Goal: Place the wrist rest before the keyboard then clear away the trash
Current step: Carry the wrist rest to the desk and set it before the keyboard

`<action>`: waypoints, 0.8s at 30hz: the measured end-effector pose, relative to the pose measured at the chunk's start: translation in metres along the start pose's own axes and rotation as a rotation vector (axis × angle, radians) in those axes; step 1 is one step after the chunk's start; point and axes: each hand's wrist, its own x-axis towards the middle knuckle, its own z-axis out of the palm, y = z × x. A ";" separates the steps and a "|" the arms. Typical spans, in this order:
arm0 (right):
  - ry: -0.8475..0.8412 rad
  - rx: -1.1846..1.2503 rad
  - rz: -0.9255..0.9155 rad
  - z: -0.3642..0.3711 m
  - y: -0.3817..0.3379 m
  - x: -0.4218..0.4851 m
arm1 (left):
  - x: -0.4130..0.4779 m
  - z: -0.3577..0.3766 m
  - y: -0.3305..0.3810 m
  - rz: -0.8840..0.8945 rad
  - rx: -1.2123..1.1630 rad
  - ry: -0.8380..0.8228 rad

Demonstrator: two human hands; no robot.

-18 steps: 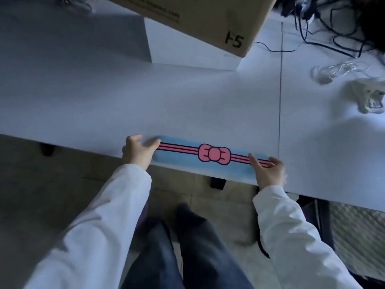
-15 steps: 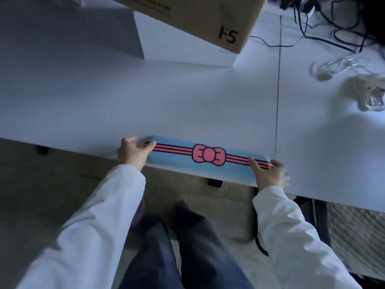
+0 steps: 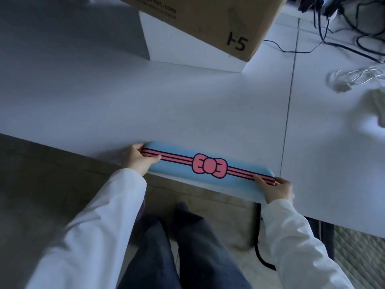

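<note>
A long blue wrist rest (image 3: pixel 179 167) with pink stripes and a pink bow lies along the front edge of the white table (image 3: pixel 104 101). My left hand (image 3: pixel 136 159) grips its left end, thumb on top. My right hand (image 3: pixel 275 189) grips its right end, thumb on the stripes. No keyboard is in view.
A brown cardboard box (image 3: pixel 208 19) sits on a white block (image 3: pixel 187 57) at the back. Black cables (image 3: pixel 343 32), a coiled white cable (image 3: pixel 358 78) and a white object (image 3: pixel 377 105) lie at the right. A seam (image 3: pixel 289 101) splits the tabletop.
The wrist rest has shifted slightly farther onto the table, both hands still holding its ends. The view has tilted a little.
</note>
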 end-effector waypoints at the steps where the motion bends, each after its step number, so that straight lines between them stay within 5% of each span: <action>1: -0.003 -0.003 -0.002 -0.001 -0.001 0.000 | 0.000 0.000 0.000 -0.003 -0.019 -0.001; 14: -0.148 0.218 -0.122 -0.002 -0.023 -0.014 | -0.021 -0.024 -0.028 -0.026 -0.231 0.027; 24: -0.239 0.178 -0.315 0.053 -0.049 -0.085 | -0.047 -0.109 -0.091 -0.106 -0.523 0.156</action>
